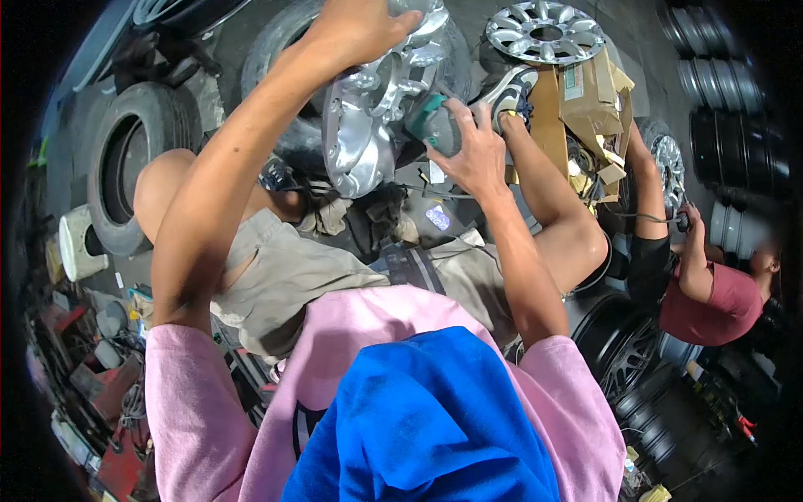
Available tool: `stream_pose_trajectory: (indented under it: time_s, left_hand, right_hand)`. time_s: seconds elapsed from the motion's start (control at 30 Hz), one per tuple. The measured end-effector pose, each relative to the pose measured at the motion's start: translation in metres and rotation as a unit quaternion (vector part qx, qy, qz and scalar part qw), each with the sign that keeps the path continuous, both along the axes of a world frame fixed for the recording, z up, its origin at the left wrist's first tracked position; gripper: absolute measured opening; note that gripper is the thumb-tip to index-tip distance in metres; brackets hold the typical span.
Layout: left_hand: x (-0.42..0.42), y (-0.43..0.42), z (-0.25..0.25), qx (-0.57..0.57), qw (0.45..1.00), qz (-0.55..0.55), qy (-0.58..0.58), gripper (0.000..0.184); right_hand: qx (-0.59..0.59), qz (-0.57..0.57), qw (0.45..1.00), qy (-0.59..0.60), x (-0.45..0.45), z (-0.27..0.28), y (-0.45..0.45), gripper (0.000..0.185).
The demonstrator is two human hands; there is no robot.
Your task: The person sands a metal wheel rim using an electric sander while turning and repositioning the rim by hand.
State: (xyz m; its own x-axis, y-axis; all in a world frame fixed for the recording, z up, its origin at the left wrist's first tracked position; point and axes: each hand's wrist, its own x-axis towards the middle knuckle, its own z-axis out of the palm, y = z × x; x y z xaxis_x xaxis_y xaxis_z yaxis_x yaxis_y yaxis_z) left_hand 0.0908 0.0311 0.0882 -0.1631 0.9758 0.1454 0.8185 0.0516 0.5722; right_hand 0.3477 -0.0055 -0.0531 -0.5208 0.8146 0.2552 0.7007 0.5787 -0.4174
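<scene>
Between my legs a shiny silver alloy wheel rim (360, 138) stands on edge, tilted, with a tyre behind it. My left hand (361, 29) is at its upper edge, thumb out to the right; the fingertips are partly cut off by the frame, and the hand appears to grip the rim. My right hand (475, 152) is curled over a rounded grey-and-teal block (437, 124), whose kind I cannot make out. The block sits close against the rim's right side.
A worn tyre (159, 125) stands at left beside a white container (79, 243). Another silver rim (545, 32) lies near a torn cardboard box (592, 100). At right, a person in a red shirt (711, 303) handles another wheel (669, 171). Stacked dark rims (740, 151) line the far right.
</scene>
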Motion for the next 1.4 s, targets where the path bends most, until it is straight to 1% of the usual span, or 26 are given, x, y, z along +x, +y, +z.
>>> stream_pose_trajectory:
  time_s: [0.07,0.13,0.27,0.4,0.43,0.47,0.5,0.57,0.6,0.63,0.67,0.7,0.73,0.8,0.83,0.9,0.93,1.0,1.03,1.1,1.17,1.2,1.23,1.27,1.33,1.4]
  left_hand:
    - [0.002,-0.002,0.003,-0.009,1.0,0.003,0.0,0.053]
    - [0.005,-0.001,0.003,-0.017,1.0,0.001,0.0,0.053]
    - [0.002,0.016,-0.015,0.002,1.0,-0.009,0.004,0.053]
    - [-0.003,0.031,-0.019,-0.004,1.0,-0.02,-0.007,0.053]
    - [-0.003,0.032,-0.021,0.0,1.0,-0.018,-0.008,0.053]
    - [-0.005,0.03,-0.025,0.031,0.999,-0.015,-0.004,0.053]
    - [-0.006,0.027,-0.026,0.059,0.998,-0.012,0.001,0.053]
    - [-0.008,0.024,-0.027,0.049,0.999,-0.011,-0.002,0.052]
    - [-0.005,0.023,-0.024,0.042,0.999,-0.013,-0.003,0.052]
    - [-0.004,0.02,-0.02,0.042,0.999,-0.016,-0.002,0.052]
    - [-0.005,0.016,-0.015,0.037,0.999,-0.026,-0.027,0.051]
    - [-0.008,0.012,-0.012,0.031,0.998,-0.034,-0.052,0.049]
    - [-0.012,0.008,-0.011,0.031,0.998,-0.033,-0.049,0.049]
    - [-0.019,-0.001,-0.01,0.082,0.991,-0.086,-0.062,0.045]
    - [-0.02,-0.005,-0.007,0.08,0.991,-0.084,-0.062,0.045]
    - [-0.02,-0.013,0.0,0.024,0.993,-0.062,-0.097,0.041]
    - [-0.019,-0.015,0.0,0.021,0.993,-0.066,-0.099,0.041]
    - [-0.02,-0.017,0.002,0.036,0.995,-0.071,-0.063,0.039]
    - [-0.019,-0.02,0.003,0.068,0.992,-0.084,-0.06,0.039]
    - [-0.014,-0.024,0.002,0.08,0.991,-0.086,-0.064,0.039]
    - [-0.006,-0.03,0.006,0.091,0.989,-0.086,-0.072,0.039]
    - [0.004,-0.033,0.017,0.042,0.996,-0.046,-0.06,0.039]
    - [0.008,-0.034,0.023,-0.006,0.999,-0.004,-0.047,0.039]
    - [0.008,-0.033,0.018,-0.006,0.999,-0.004,-0.049,0.039]
    - [0.008,-0.03,-0.001,0.094,0.995,-0.035,0.002,0.039]
    - [0.011,-0.028,-0.006,0.095,0.995,-0.032,0.001,0.039]
  right_hand:
    - [-0.006,-0.016,1.0,-0.019,0.005,-0.003,-0.005,0.077]
    - [0.006,-0.012,1.0,-0.025,0.006,-0.007,-0.011,0.079]
    - [0.044,0.002,0.999,0.02,-0.006,-0.014,-0.018,0.084]
    - [0.022,-0.005,1.0,0.002,-0.009,-0.006,-0.018,0.078]
    - [0.016,-0.021,0.999,0.028,-0.006,-0.012,-0.018,0.076]
    - [0.008,-0.035,0.998,0.055,-0.004,-0.016,-0.016,0.074]
    - [0.007,-0.032,0.998,0.056,-0.004,-0.015,-0.014,0.074]
    - [-0.005,-0.073,0.993,0.095,-0.001,-0.013,-0.014,0.072]
    - [-0.006,-0.075,0.993,0.094,0.001,-0.012,-0.011,0.072]
    - [-0.04,-0.075,0.992,0.092,0.001,-0.011,-0.008,0.072]
    - [-0.074,-0.075,0.99,0.09,0.001,-0.01,-0.006,0.072]
    - [-0.074,-0.075,0.99,0.093,0.001,-0.01,-0.005,0.072]
    - [-0.083,-0.063,0.987,0.12,0.002,-0.011,-0.004,0.072]
    - [-0.094,-0.048,0.983,0.147,0.006,-0.013,-0.002,0.072]
    - [-0.105,-0.049,0.983,0.139,0.013,-0.014,0.0,0.073]
    - [-0.129,-0.059,0.983,0.112,0.017,-0.013,-0.002,0.074]
    - [-0.131,-0.064,0.983,0.111,0.019,-0.018,-0.004,0.074]
    - [-0.108,-0.105,0.976,0.159,0.016,-0.029,-0.006,0.075]
    - [-0.109,-0.108,0.975,0.159,0.013,-0.03,-0.007,0.075]
    - [-0.082,-0.179,0.968,0.157,0.006,-0.029,-0.012,0.074]
    - [-0.093,-0.206,0.962,0.155,-0.004,-0.02,-0.016,0.076]
    - [-0.103,-0.229,0.956,0.153,-0.008,-0.016,-0.018,0.077]
    - [-0.112,-0.224,0.955,0.159,-0.011,-0.015,-0.018,0.08]
    - [-0.111,-0.224,0.955,0.158,-0.016,-0.011,-0.018,0.08]
    - [-0.098,-0.228,0.962,0.116,-0.027,0.001,-0.019,0.081]
    - [-0.106,-0.227,0.96,0.124,-0.031,0.007,-0.019,0.082]
